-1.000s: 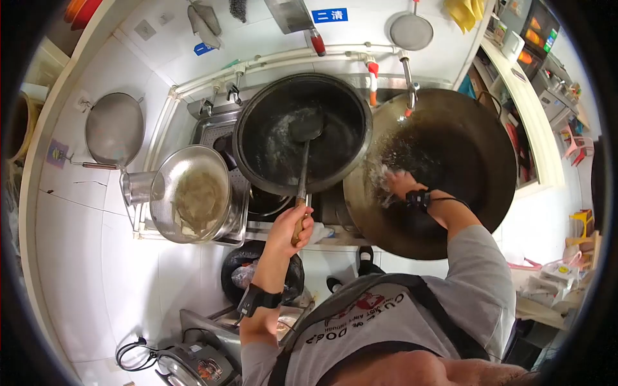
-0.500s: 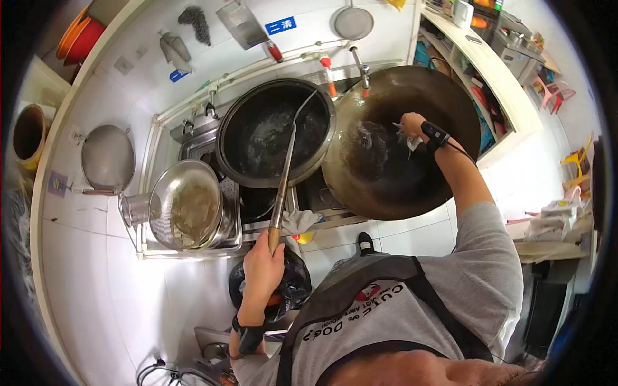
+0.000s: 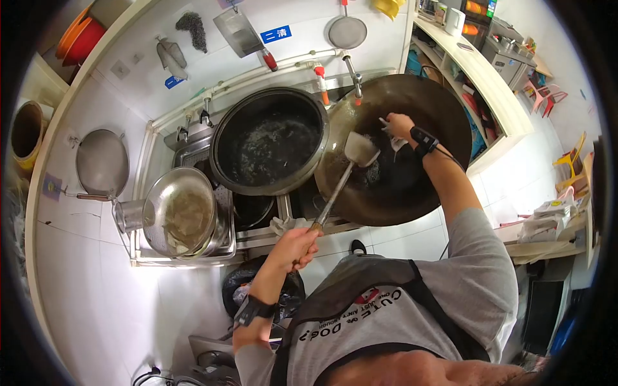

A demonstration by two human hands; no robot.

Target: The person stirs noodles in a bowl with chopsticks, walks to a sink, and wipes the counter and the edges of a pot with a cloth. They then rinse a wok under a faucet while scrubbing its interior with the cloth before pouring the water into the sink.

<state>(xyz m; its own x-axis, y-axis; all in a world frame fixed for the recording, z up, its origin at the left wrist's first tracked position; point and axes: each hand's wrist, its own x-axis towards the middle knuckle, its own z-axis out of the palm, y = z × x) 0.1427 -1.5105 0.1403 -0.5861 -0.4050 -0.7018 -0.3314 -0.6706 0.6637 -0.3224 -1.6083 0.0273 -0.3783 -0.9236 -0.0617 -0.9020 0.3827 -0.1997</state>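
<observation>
My left hand [image 3: 295,249] is wrapped round the wooden handle of a long wok spatula [image 3: 335,195]. The spatula's flat blade is over the big dark wok [image 3: 421,196] on the right, with some bubbly liquid in the wok's bottom beside it. Inside the same wok, my right hand [image 3: 400,127] has closed fingers around a small whitish cloth [image 3: 394,141], partly hidden by the fingers. A black strap device circles each forearm near the wrist. To the left of the wok stands a large dark pot [image 3: 219,151] containing foamy water.
A metal strainer [image 3: 153,204] with pale contents rests on a pot at left. Two taps, one red-handled [image 3: 320,76] and one metal [image 3: 353,69], stand behind the pots. A crumpled white rag [image 3: 288,224] lies at the front edge above a black-lined bin [image 3: 228,293].
My left hand has swung the spatula from over the dark pot rightward, lowering its blade into the wok. The right hand has shifted slightly inside the wok, keeping the cloth.
</observation>
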